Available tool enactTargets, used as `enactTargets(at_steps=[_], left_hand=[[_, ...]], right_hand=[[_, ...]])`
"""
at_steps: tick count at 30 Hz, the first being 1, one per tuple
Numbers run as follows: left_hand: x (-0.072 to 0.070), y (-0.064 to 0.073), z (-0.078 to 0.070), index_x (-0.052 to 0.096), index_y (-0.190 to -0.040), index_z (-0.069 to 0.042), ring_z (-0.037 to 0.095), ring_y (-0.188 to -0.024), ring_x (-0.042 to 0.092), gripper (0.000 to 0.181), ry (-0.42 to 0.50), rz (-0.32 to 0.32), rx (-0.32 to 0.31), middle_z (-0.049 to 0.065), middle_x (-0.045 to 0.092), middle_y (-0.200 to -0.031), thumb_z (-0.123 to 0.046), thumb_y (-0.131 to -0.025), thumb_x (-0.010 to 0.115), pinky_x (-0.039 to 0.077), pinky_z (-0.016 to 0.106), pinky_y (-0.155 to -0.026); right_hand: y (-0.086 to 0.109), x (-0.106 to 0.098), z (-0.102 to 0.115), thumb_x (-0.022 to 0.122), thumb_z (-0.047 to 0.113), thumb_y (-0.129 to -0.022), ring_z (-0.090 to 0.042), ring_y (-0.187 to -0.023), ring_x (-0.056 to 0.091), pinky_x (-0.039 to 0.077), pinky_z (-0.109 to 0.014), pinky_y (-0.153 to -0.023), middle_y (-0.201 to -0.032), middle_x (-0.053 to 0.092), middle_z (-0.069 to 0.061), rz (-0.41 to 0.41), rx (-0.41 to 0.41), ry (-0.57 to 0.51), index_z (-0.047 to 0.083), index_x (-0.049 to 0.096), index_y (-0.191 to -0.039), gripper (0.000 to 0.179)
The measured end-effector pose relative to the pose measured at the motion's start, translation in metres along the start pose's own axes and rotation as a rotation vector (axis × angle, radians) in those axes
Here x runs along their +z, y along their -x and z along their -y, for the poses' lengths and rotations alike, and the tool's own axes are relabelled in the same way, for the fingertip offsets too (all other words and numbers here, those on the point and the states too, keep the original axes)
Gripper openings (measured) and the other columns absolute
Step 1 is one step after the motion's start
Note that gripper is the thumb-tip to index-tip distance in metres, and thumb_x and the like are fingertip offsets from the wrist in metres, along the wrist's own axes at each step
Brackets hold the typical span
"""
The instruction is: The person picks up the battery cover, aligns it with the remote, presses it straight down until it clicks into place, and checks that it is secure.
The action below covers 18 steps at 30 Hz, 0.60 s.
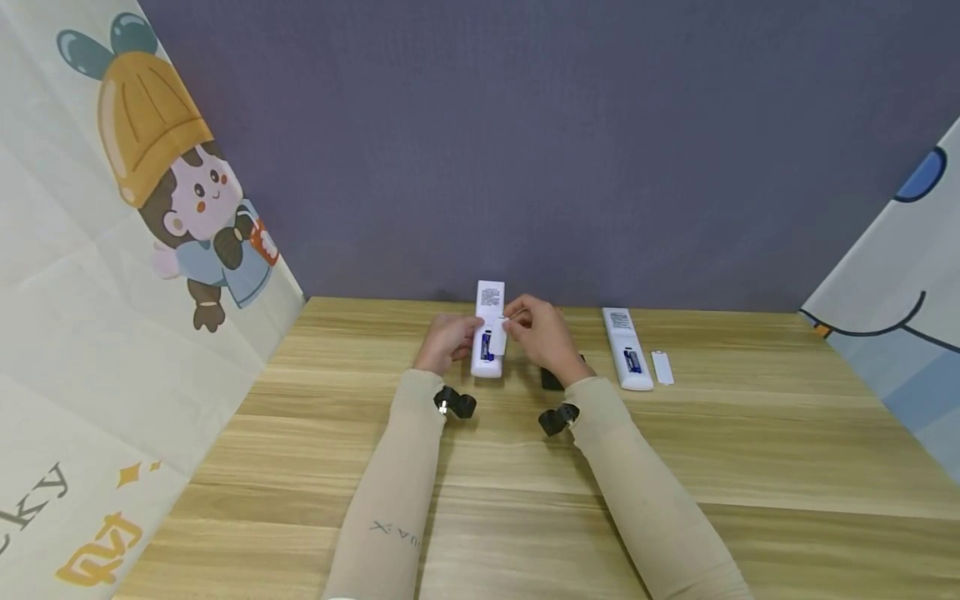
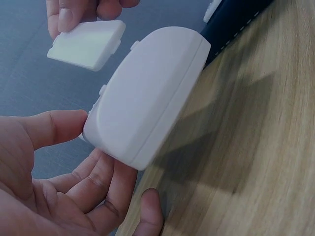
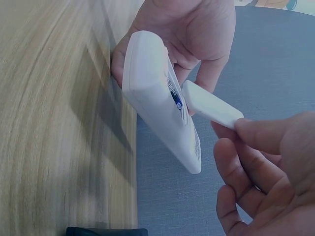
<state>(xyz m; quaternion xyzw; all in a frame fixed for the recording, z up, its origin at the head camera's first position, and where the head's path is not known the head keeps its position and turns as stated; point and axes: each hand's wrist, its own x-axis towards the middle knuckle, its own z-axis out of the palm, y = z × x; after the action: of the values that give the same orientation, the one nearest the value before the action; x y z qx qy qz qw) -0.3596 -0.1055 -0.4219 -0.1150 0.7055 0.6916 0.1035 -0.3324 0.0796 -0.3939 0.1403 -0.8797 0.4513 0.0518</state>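
Note:
A white remote control [image 1: 487, 365] is held above the table with its back up. My left hand [image 1: 446, 342] grips it along its left side, thumb on the back and fingers beneath. Blue batteries [image 1: 486, 346] show in its uncovered compartment; the right wrist view catches one battery [image 3: 175, 100] from the side. Between thumb and fingers my right hand [image 1: 546, 335] pinches a white battery cover [image 2: 88, 45], tilted just over the remote's right edge. In the right wrist view the cover [image 3: 212, 105] overlaps the remote's edge, and I cannot tell whether they touch.
To the right lies a second white remote [image 1: 621, 337], back up, batteries [image 1: 633, 361] exposed. Beside it rests its loose white cover [image 1: 662, 367]. A black object [image 1: 551, 380] sits partly hidden under my right forearm. A dark upright panel [image 1: 555, 150] borders the table's [image 1: 495, 500] far edge.

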Motion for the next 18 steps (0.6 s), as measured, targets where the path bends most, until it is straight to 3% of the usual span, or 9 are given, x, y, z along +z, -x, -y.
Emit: enactTargets(at_steps=[18], left_hand=[[0.0003,0.0007,-0.0023,0.071,-0.115,-0.003,0.012,-0.072,0.064,0.028,0.005,0.014,-0.005,0.001,0.072,-0.089,-0.021,-0.094,0.071,0.051,0.035,-0.085]], right_hand=[[0.0013,-0.0005,0.0029,0.072,0.016,-0.097,-0.022,-0.087,0.071,0.052,-0.031,-0.072,-0.097,0.078,-0.01,-0.014,-0.017,-0.035,0.011,0.067,-0.104,0.01]])
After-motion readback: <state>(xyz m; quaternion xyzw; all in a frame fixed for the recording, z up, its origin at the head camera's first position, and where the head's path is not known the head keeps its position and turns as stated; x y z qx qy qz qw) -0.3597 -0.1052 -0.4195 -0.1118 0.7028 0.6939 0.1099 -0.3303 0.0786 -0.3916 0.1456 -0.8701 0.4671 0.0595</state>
